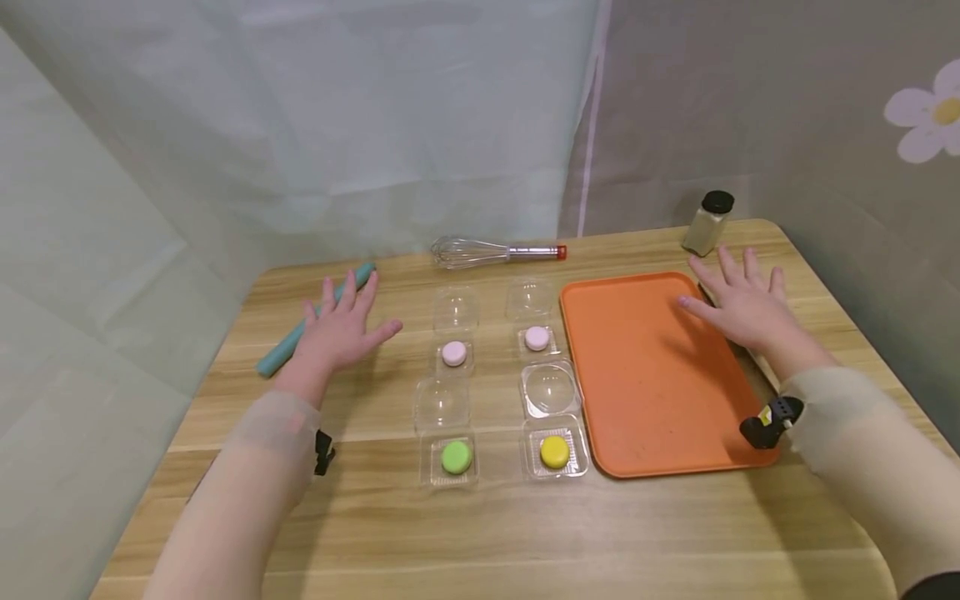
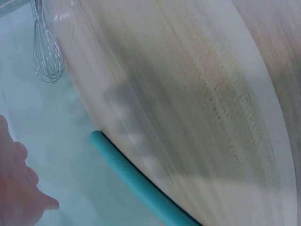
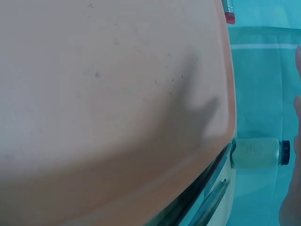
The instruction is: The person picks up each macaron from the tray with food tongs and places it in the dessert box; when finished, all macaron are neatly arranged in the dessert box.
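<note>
Wooden planks make up the surface (image 1: 375,517), and both hands hover over it with fingers spread wide and straight, holding nothing. The left hand (image 1: 341,329) is at the far left, its fingers over or just beside a teal rolling pin (image 1: 311,321) that lies slantwise; whether skin touches the pin I cannot tell. The right hand (image 1: 738,304) is spread over the far right corner of an orange tray (image 1: 645,383), thumb above the tray's floor, the other fingers reaching past its rim.

Between the hands lie four clear plastic clamshell boxes, lids folded open toward the far side. The two far ones each hold a pink macaron (image 1: 453,352) (image 1: 536,337); the near left one holds a green macaron (image 1: 456,457), the near right one a yellow macaron (image 1: 554,451). A wire whisk (image 1: 487,251) with a red-tipped handle lies along the far edge, and a spice jar (image 1: 707,222) with a black cap stands at the far right, just beyond the right hand.

From the left wrist, only blurred wood, the rolling pin (image 2: 136,181), the whisk's wires (image 2: 47,56) and a little of the hand's fingers (image 2: 19,188) show. The right wrist view is filled by the tray (image 3: 108,103), bearing a hand's shadow, with the jar (image 3: 258,152) beyond its rim and a dark strip under the tray's edge that the head view barely shows.
</note>
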The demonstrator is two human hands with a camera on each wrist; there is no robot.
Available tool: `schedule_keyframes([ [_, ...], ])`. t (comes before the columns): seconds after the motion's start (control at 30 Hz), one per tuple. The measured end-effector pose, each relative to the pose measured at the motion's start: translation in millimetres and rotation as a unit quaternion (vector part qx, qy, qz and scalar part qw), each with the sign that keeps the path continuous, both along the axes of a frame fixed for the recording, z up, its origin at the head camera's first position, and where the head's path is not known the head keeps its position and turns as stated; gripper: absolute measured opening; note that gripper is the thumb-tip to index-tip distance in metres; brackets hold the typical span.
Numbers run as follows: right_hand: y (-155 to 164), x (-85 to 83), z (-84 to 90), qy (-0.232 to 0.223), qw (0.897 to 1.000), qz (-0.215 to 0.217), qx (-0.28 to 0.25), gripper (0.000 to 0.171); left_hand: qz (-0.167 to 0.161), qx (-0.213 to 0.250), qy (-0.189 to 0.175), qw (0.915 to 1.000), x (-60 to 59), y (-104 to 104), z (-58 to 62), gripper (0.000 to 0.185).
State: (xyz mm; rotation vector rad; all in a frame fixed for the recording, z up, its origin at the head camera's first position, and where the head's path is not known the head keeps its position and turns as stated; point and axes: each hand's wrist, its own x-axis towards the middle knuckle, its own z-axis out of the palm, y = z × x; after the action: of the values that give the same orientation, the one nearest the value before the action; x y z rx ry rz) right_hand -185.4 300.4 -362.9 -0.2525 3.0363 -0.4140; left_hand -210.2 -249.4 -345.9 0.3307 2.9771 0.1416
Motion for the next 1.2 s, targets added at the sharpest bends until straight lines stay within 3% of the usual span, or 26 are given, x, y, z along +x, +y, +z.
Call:
schedule_keyframes([
  [0.3,-2.5,1.6,-0.2,-0.008,1.000,0.001,0.003,0.078,0.000,-0.018,0.011,0.9998,1.4,5.5,0.8,0.091],
  [1.2,-15.8,5.1,-8.8,-0.035,0.999,0.011,-0.003,0.084,-0.015,-0.011,0.001,0.9998,5.0,7.2,1.1,0.089],
])
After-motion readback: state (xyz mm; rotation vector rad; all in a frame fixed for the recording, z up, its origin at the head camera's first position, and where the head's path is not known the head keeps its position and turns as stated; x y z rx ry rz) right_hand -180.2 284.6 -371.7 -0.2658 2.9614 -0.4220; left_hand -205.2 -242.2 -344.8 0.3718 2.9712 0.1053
